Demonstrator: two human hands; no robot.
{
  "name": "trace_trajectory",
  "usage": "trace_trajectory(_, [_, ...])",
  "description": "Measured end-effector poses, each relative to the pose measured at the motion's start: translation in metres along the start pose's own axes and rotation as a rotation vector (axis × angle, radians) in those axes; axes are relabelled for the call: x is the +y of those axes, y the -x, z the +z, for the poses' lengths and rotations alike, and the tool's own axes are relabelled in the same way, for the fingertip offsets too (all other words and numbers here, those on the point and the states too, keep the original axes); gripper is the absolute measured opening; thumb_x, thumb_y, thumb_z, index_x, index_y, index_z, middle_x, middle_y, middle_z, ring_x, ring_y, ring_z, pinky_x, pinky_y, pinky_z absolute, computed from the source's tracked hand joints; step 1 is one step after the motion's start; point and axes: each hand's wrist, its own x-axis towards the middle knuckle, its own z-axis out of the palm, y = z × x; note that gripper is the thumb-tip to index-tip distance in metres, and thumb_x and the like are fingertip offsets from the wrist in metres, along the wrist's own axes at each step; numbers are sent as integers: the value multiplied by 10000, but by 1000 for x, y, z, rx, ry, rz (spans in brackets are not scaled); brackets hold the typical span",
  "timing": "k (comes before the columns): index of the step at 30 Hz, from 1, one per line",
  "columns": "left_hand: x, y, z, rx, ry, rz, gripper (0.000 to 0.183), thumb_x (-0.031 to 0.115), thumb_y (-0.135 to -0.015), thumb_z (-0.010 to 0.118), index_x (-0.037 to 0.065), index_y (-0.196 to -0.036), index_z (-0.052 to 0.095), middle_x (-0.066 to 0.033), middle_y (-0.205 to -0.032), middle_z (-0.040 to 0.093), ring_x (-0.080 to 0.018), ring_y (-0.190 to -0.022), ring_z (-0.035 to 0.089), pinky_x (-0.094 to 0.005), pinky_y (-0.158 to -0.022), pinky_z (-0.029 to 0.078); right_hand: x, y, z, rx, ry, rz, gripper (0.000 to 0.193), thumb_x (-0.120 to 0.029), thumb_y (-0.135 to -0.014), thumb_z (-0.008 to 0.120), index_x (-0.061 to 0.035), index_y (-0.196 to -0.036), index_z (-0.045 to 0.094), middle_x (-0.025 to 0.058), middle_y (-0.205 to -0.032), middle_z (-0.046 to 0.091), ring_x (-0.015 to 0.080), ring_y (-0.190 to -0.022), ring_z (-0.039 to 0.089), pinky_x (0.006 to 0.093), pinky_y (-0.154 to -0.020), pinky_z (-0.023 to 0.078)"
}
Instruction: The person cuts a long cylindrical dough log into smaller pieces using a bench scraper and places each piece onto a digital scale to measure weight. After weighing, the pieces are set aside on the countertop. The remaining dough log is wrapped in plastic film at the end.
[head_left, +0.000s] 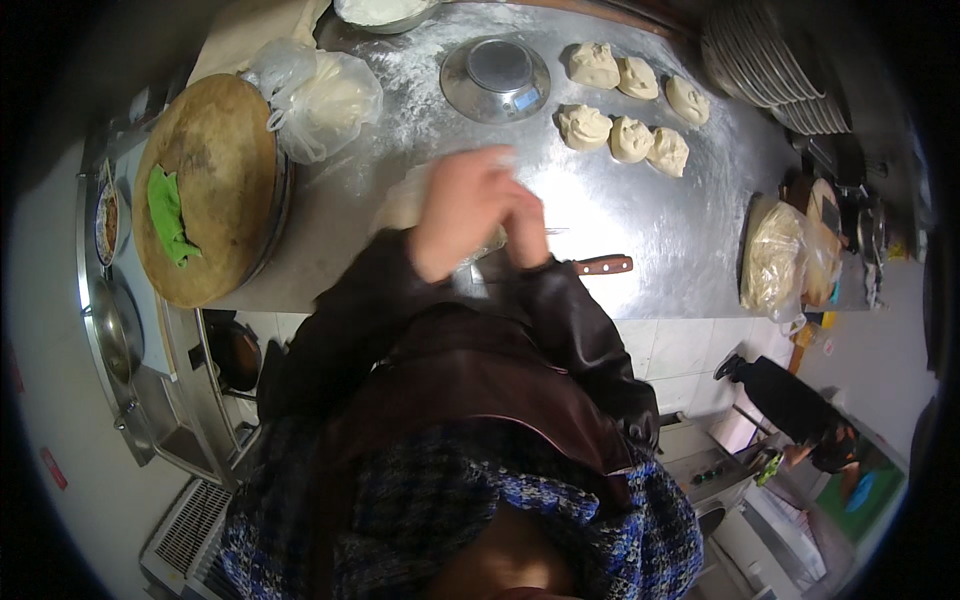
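Note:
My left hand (462,205) and my right hand (526,228) meet over the middle of the steel worktop (335,215), the left one crossing partly in front of the right. Motion smears the fingers, and whatever may be between them is hidden. Just beneath and left of them lies a pale mass that looks like dough (398,203), mostly covered by my hands and sleeve. To the right of my right wrist, a knife's brown riveted handle (604,265) rests on the steel. Farther off stands a round kitchen scale (499,68), with several lumps of dough (631,139) to its right.
At the left are a round wooden board (215,130) with a green cloth (170,215) and a plastic bag of dough (335,95). Stacked plates (760,55) stand far right, above a plastic-wrapped bundle (775,260). Another person (800,410) works at lower right.

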Motion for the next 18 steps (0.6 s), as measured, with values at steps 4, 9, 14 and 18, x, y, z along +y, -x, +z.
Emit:
trace_trajectory(4, [-47, -45, 104, -457, -597, -102, 209, 113, -850, 591, -62, -885, 699, -259, -861, 694, -402, -803, 690, -470, -725, 541, -11, 15, -62, 152, -609, 234, 593, -544, -1033, 407, -46, -1320, 553, 113, -1315, 611, 262, -1224, 575, 396, -1047, 448])
trace_trajectory(9, [-96, -31, 117, -417, -412, -42, 210, 60, -866, 550, 9, -1017, 688, -227, -951, 705, -423, -909, 671, -461, -753, 528, 25, -12, -92, 319, -484, 333, 336, -310, -1021, 574, -8, -1161, 616, 82, -1085, 677, 214, -978, 665, 368, -863, 539])
trace_trajectory(14, [-85, 24, 57, -61, -167, 184, 479, -160, -787, 480, 0, -1201, 661, -186, -1049, 687, -307, -965, 662, -351, -876, 513, 19, -42, -123, 368, -150, 476, 232, -206, -1017, 572, 9, -961, 640, 86, -820, 672, 184, -716, 687, 268, -573, 544])
trace_trajectory(18, [-78, 63, -9, 170, -448, 111, 485, -98, -731, 522, 36, -1171, 674, -177, -1115, 672, -364, -1068, 627, -409, -918, 492, 13, -55, -128, 211, 153, 441, 268, -245, -1004, 593, 10, -954, 662, 119, -840, 696, 212, -693, 702, 314, -592, 550])
